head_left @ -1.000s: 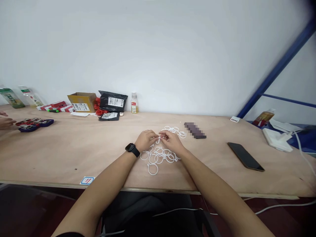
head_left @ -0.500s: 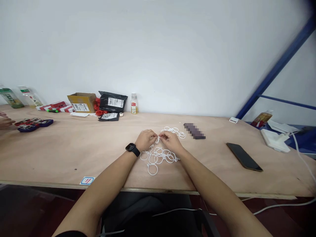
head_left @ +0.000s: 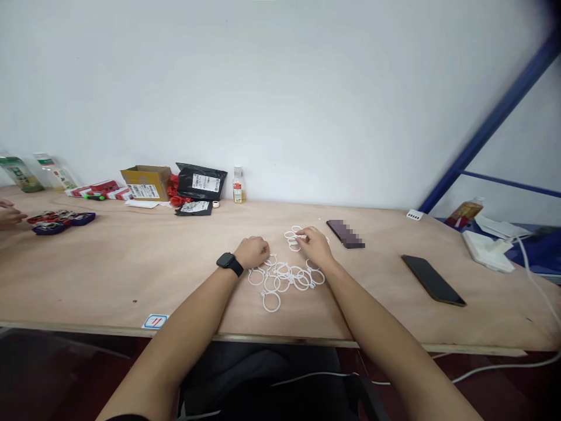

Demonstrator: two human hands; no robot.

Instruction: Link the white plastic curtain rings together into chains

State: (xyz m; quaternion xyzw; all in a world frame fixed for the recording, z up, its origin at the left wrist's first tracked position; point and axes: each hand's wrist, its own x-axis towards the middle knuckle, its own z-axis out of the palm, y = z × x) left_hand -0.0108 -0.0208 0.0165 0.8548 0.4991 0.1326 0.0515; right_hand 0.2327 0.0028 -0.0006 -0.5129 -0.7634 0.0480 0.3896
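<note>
My hands have parted since a moment ago — my left hand [head_left: 255, 251] rests curled on the white rings [head_left: 284, 276] heaped mid-table [head_left: 131, 263], while my right hand [head_left: 314, 245] pinches rings from the far cluster [head_left: 293, 237] — thin, looped, tangled

— What's on the table [head_left: 109, 275]?
— A black phone [head_left: 433, 279] to the right; a cardboard box [head_left: 146, 182], black bags [head_left: 200, 181] and a small bottle [head_left: 237, 185] by the wall.
</note>
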